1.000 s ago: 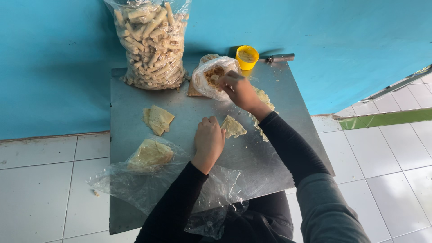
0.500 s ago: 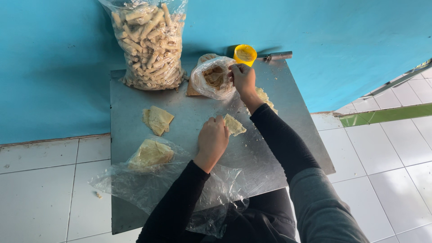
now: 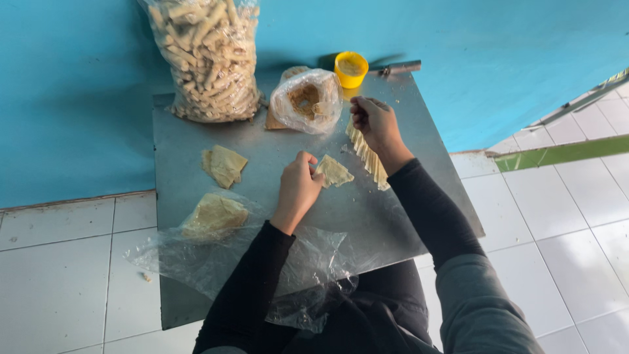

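The wrapper [image 3: 334,171] lies flat on the metal tray [image 3: 393,210], near the tray's middle; the left hand [image 3: 298,187] rests on the tray and pins the wrapper's left edge, fingers curled together on it. The right hand [image 3: 375,123] hovers above the tray's far right part, fingers closed together; whether they grip anything cannot be told. A row of rolls [image 3: 368,157] lies on the tray just under that hand. The filling bag [image 3: 308,100] sits at the tray's far edge; the yellow cup [image 3: 351,68] stands at the far edge, right of it. The big bag [image 3: 209,56] stands on the far left corner. Two wrapper stacks [image 3: 224,165] lie on the tray's left side.
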The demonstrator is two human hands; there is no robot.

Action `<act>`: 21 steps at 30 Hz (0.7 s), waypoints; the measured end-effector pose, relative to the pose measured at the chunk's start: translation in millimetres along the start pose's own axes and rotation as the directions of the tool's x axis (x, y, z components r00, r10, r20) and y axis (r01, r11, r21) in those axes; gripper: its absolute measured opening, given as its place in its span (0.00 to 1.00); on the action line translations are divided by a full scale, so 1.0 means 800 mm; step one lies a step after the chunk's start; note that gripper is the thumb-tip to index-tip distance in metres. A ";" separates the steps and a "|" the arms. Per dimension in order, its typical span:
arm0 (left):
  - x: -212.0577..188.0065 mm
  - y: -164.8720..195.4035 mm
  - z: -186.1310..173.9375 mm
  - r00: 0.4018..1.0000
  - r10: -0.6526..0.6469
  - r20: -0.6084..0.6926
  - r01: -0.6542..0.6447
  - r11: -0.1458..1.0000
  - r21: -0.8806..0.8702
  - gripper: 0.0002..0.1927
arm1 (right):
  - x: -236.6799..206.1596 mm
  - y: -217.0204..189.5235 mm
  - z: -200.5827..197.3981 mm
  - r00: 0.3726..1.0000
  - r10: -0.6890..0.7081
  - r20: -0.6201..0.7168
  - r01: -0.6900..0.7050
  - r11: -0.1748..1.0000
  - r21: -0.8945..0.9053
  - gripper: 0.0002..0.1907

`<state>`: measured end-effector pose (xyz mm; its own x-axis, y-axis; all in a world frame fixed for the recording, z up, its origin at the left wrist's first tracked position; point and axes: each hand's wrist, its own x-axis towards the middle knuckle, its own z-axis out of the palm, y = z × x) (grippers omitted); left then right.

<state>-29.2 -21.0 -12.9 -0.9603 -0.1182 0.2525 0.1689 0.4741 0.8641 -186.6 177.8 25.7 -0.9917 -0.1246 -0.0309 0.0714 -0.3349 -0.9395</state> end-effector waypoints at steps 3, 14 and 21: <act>0.002 -0.007 -0.001 0.999 0.014 -0.031 -0.014 1.000 0.002 0.14 | -0.044 -0.006 -0.021 1.000 0.010 0.021 -0.009 0.999 -0.046 0.11; 0.008 -0.012 -0.008 1.000 0.015 -0.022 -0.016 0.999 -0.045 0.10 | -0.152 0.038 -0.026 0.986 -0.154 0.069 0.168 0.932 -0.320 0.09; 0.008 -0.010 -0.013 1.000 -0.003 -0.010 0.002 0.998 -0.065 0.09 | -0.186 0.044 -0.016 0.900 -0.343 0.270 0.436 0.739 -0.514 0.07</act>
<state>-34.6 -34.3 -13.6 -0.9585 -0.1288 0.2545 0.1807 0.4161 0.8912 -37.5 196.6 -7.0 -0.8879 -0.2489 0.3868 -0.4346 0.1783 -0.8828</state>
